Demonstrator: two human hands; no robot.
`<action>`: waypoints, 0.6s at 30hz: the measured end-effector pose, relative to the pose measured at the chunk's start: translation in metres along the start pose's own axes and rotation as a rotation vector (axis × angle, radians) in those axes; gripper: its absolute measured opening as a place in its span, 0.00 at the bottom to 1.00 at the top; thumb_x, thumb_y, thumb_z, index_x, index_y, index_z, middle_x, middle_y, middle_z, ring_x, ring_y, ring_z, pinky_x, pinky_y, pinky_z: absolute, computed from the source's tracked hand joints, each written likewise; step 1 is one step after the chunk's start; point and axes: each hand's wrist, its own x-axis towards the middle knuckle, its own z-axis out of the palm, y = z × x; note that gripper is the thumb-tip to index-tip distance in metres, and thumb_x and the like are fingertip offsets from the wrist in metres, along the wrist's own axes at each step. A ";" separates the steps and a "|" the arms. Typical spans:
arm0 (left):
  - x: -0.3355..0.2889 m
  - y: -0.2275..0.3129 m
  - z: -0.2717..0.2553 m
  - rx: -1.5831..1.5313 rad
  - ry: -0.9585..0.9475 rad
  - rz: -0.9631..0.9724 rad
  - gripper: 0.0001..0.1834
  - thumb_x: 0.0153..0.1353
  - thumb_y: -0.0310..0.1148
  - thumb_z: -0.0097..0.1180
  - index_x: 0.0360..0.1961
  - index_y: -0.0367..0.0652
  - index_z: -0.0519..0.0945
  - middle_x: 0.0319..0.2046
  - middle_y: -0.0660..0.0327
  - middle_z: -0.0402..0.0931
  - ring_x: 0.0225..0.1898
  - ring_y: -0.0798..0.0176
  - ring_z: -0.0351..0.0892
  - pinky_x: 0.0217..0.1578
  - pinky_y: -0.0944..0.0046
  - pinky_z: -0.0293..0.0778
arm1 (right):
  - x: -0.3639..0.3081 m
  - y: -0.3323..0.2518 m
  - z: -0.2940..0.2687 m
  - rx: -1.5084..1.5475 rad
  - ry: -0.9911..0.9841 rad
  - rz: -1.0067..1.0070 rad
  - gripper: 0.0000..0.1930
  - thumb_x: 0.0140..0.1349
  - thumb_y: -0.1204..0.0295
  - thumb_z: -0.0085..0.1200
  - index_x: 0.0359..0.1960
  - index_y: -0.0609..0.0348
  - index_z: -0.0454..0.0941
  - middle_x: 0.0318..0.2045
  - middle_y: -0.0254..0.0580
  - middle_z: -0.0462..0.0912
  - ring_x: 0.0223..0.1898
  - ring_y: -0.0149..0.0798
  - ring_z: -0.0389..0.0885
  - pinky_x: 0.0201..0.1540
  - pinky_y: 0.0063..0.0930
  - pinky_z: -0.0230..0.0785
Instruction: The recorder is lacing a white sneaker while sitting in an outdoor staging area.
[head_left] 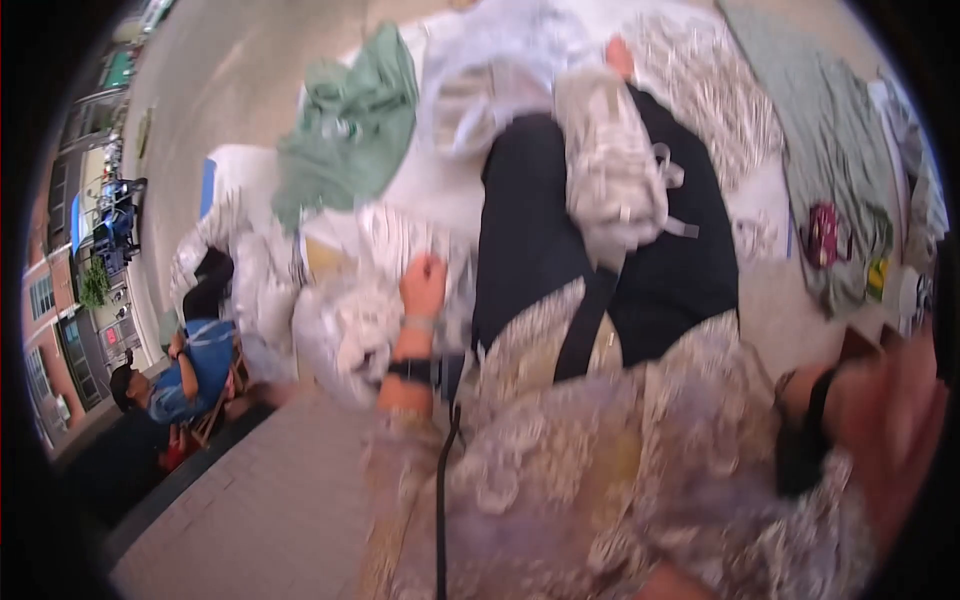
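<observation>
A cream-white bundle of folded strips [612,150], with loose tie ends on its right side, lies across my dark-trousered lap. My left hand [424,284] is closed, left of my thigh, beside a stack of white strips [392,235]. What its fingers hold, if anything, is hidden. At the far right my right hand [890,410] is raised close to the camera and smeared by motion, away from the bundle. Its fingers cannot be made out. Both wrists wear dark bands.
Clear plastic bags [345,335] with white pieces lie at left. A green cloth [350,130] and a pile of pale strips [705,95] lie ahead on white sheeting. A maroon pouch [824,235] rests on a grey-green cloth [810,130] at right. Another person [195,370] sits at far left.
</observation>
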 end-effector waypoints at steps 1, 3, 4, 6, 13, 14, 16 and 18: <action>-0.022 -0.011 -0.009 0.034 -0.024 -0.038 0.05 0.51 0.28 0.55 0.27 0.37 0.75 0.21 0.59 0.74 0.25 0.64 0.74 0.27 0.65 0.70 | 0.066 0.001 0.056 -0.007 -0.062 0.019 0.12 0.49 0.75 0.51 0.34 0.70 0.73 0.30 0.48 0.76 0.34 0.40 0.74 0.34 0.27 0.66; -0.001 -0.027 0.000 -0.254 0.071 -0.015 0.05 0.53 0.29 0.56 0.29 0.38 0.77 0.19 0.64 0.73 0.23 0.71 0.71 0.25 0.69 0.68 | 0.078 0.013 0.100 0.384 -0.077 0.319 0.12 0.50 0.76 0.53 0.37 0.69 0.74 0.32 0.45 0.77 0.33 0.37 0.75 0.35 0.25 0.67; 0.008 -0.026 0.005 -0.264 0.070 -0.007 0.05 0.53 0.29 0.56 0.29 0.38 0.77 0.19 0.64 0.73 0.23 0.71 0.71 0.25 0.69 0.68 | 0.060 0.019 0.150 0.831 -0.040 0.675 0.13 0.51 0.78 0.53 0.40 0.67 0.74 0.33 0.42 0.78 0.33 0.33 0.75 0.36 0.23 0.67; 0.014 -0.005 0.011 -0.427 0.012 -0.035 0.05 0.55 0.29 0.56 0.29 0.38 0.77 0.20 0.68 0.72 0.22 0.77 0.67 0.24 0.74 0.65 | 0.003 0.034 0.206 0.683 -0.246 0.837 0.16 0.51 0.69 0.58 0.41 0.63 0.74 0.30 0.39 0.76 0.32 0.33 0.75 0.35 0.25 0.68; 0.018 0.087 0.004 -0.383 -0.030 0.128 0.04 0.55 0.26 0.55 0.30 0.36 0.76 0.21 0.67 0.73 0.23 0.76 0.69 0.26 0.75 0.67 | -0.015 0.005 0.261 0.285 -0.378 0.513 0.14 0.52 0.68 0.54 0.36 0.61 0.67 0.27 0.45 0.72 0.32 0.49 0.74 0.33 0.38 0.66; 0.017 0.101 0.006 -0.339 0.007 0.222 0.04 0.53 0.26 0.56 0.29 0.36 0.77 0.19 0.65 0.72 0.20 0.75 0.68 0.22 0.73 0.66 | -0.017 0.004 0.263 0.261 -0.385 0.514 0.11 0.52 0.69 0.53 0.34 0.60 0.67 0.26 0.44 0.72 0.30 0.49 0.74 0.32 0.37 0.66; 0.017 0.127 0.005 -0.293 0.021 0.297 0.03 0.53 0.25 0.56 0.29 0.36 0.77 0.19 0.62 0.73 0.19 0.72 0.69 0.22 0.71 0.67 | -0.024 0.012 0.270 0.282 -0.346 0.536 0.09 0.54 0.70 0.51 0.34 0.59 0.67 0.24 0.44 0.72 0.29 0.50 0.74 0.30 0.37 0.67; 0.016 0.145 0.005 -0.305 0.001 0.381 0.03 0.53 0.25 0.55 0.28 0.36 0.76 0.20 0.61 0.73 0.18 0.70 0.70 0.22 0.71 0.67 | -0.026 0.019 0.266 0.308 -0.313 0.555 0.06 0.55 0.71 0.48 0.33 0.58 0.68 0.22 0.45 0.72 0.27 0.50 0.74 0.29 0.37 0.67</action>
